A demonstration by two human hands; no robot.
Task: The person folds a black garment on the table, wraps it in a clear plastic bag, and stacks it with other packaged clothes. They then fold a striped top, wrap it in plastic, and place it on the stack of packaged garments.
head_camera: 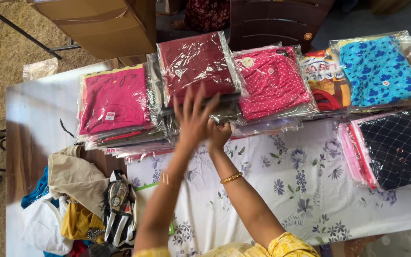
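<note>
Left hand (193,116) spread wide, fingers up against the dark red packet (196,66). Right hand (219,133) curled tight on a packet edge (224,114) just beside – what exactly, can't tell (blurred). Pink packets (115,102) to the left, clothes pile (79,204) nr the left elbow.

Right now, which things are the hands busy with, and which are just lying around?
Busy with:
left hand, fingers spread
right hand, gripping a dark packet's edge
dark red packet atop that stack

Just lying around:
blue flowered packet
navy checked packet
loose clothes heap
cardboard box
</note>
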